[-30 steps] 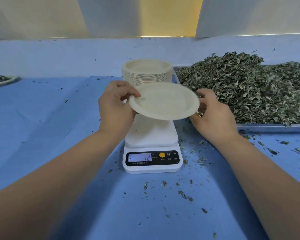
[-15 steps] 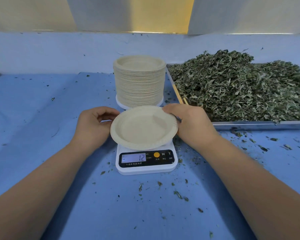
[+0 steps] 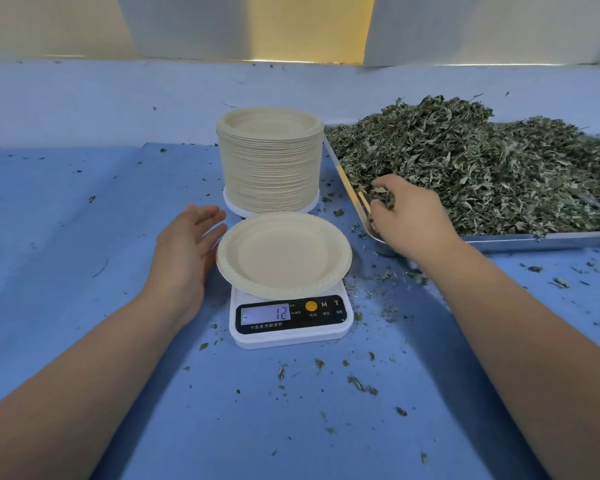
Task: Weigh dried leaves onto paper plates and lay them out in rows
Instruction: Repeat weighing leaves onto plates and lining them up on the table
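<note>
An empty cream paper plate sits on the white kitchen scale, whose display reads -12. My left hand lies open beside the plate's left rim, fingers straight. At the near left corner of the metal tray, my right hand curls its fingers into the heap of dried green leaves and grips some of them. Right behind the scale stands a tall stack of paper plates.
Blue cloth covers the table and rises up the back wall. Leaf crumbs lie scattered around the scale and in front of the tray.
Both hands set the plate down on the scale and let go of it. The left hand opened beside it. The right hand moved right into the leaves on the tray.
</note>
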`<state>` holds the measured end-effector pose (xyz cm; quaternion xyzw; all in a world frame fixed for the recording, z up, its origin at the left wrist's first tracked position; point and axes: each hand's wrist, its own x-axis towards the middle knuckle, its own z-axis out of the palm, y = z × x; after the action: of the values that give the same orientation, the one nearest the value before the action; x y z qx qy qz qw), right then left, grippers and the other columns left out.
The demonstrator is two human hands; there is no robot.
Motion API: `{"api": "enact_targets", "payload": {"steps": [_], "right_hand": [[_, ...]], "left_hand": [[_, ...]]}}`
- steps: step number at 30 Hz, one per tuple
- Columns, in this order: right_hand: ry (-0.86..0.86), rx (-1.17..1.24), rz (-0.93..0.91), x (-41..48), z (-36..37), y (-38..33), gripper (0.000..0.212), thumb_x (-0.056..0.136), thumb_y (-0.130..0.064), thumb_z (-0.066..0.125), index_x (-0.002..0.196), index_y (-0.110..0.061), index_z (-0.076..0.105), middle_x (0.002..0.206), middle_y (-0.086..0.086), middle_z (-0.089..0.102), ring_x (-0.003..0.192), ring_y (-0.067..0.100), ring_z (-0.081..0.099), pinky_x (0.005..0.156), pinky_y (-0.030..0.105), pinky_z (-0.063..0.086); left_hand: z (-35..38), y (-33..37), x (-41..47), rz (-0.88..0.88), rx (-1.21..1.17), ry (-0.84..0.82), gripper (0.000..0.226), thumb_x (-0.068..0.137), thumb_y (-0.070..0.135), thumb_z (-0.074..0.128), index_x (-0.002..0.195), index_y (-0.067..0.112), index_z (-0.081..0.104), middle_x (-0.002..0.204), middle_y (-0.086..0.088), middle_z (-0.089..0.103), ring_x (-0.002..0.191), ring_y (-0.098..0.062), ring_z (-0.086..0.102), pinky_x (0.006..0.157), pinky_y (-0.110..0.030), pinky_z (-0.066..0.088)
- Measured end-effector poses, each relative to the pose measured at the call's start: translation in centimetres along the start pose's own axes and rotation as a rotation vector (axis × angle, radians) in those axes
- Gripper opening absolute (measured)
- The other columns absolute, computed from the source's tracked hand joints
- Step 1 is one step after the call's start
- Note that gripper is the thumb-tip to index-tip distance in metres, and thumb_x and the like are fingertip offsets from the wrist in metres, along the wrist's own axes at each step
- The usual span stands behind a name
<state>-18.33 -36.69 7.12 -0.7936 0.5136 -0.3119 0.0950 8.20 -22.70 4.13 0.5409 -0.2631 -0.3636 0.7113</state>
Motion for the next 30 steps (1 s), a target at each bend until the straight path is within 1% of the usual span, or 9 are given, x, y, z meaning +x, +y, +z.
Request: {"api": "enact_targets", "payload": {"steps": [3,5,7,11,15,17,20,25,30], "right_hand": [[-0.044,-0.052,0.019,2.5,-0.5,0.8,0.048,0.097,-0.024,0.053,0.145,-0.021,0.048,0.077,0.002,0.064,0.061,0.019,0.062,0.055,0.027,0.050],[-0.074,-0.279,0.024,4.1,-0.7,1.5,0.052,0.097,-0.027,0.055,0.147,-0.016,0.046,0.121,0.014,0.065,0.106,0.031,0.065,0.093,0.043,0.052],[-0.184,-0.531,0.097,5.3,-0.6,2.3,0.055,0.096,-0.038,0.054,0.146,-0.018,0.043,0.148,0.015,0.048,0.138,0.035,0.042,0.114,0.057,0.030],[-0.474,-0.573,0.253,5.9,-0.2,2.0,0.044,0.095,-0.051,0.049,0.127,-0.021,0.054,0.121,0.009,0.062,0.104,0.031,0.057,0.095,0.044,0.048],[-0.538,-0.545,0.162,6.3,-0.6,0.1,0.032,0.099,-0.038,0.047,0.096,-0.010,0.064,0.094,0.010,0.062,0.069,0.022,0.051,0.066,0.030,0.043],[-0.572,-0.526,0.124,6.4,-1.1,-1.2,0.033,0.101,-0.032,0.046,0.105,-0.008,0.068,0.092,0.011,0.060,0.066,0.022,0.049,0.062,0.031,0.046],[-0.520,-0.549,0.027,6.3,-1.9,-2.6,0.031,0.097,-0.026,0.052,0.120,-0.012,0.068,0.110,0.014,0.067,0.074,0.022,0.060,0.074,0.042,0.059],[0.004,-0.619,-0.086,6.9,-2.7,-1.0,0.025,0.088,-0.032,0.057,0.106,-0.021,0.071,0.093,0.006,0.068,0.096,0.032,0.063,0.089,0.048,0.054],[-0.273,-0.772,0.182,7.2,-1.6,2.5,0.067,0.093,-0.065,0.041,0.146,-0.026,0.040,0.150,0.017,0.043,0.141,0.039,0.036,0.112,0.067,0.027]], "left_hand": [[0.1,0.0,0.1,-0.015,0.040,0.010,0.034,0.108,0.035,0.042,0.120,0.016,0.067,0.126,0.003,0.071,0.120,-0.013,0.066,0.108,-0.036,0.049],[0.1,-0.1,0.2,-0.006,0.076,0.008,0.030,0.105,0.031,0.046,0.118,0.017,0.068,0.126,0.003,0.071,0.119,-0.012,0.066,0.106,-0.036,0.050],[0.0,-0.3,0.4,0.014,0.107,-0.012,0.027,0.100,0.030,0.049,0.114,0.019,0.070,0.125,0.003,0.071,0.118,-0.009,0.066,0.103,-0.034,0.052],[0.0,-0.6,0.7,0.031,0.125,-0.008,0.025,0.099,0.028,0.050,0.107,0.021,0.072,0.119,0.003,0.074,0.113,-0.007,0.068,0.093,-0.028,0.052],[-0.1,-0.7,0.9,0.037,0.145,-0.005,0.026,0.099,0.028,0.049,0.106,0.021,0.073,0.115,0.005,0.075,0.111,-0.007,0.069,0.089,-0.029,0.053],[-0.2,-0.9,1.0,0.041,0.155,0.001,0.027,0.098,0.029,0.049,0.107,0.022,0.073,0.115,0.006,0.075,0.110,-0.006,0.069,0.089,-0.029,0.053],[-0.3,-1.1,1.2,0.048,0.152,0.008,0.028,0.098,0.029,0.048,0.108,0.021,0.073,0.117,0.006,0.075,0.111,-0.006,0.069,0.092,-0.031,0.053],[-0.4,-1.1,1.2,0.048,0.158,0.007,0.029,0.097,0.028,0.045,0.109,0.021,0.072,0.119,0.006,0.073,0.113,-0.008,0.068,0.092,-0.031,0.053],[-0.4,-0.9,1.1,0.035,0.153,0.002,0.028,0.098,0.026,0.046,0.108,0.021,0.072,0.120,0.004,0.073,0.115,-0.008,0.067,0.096,-0.033,0.054]]}}
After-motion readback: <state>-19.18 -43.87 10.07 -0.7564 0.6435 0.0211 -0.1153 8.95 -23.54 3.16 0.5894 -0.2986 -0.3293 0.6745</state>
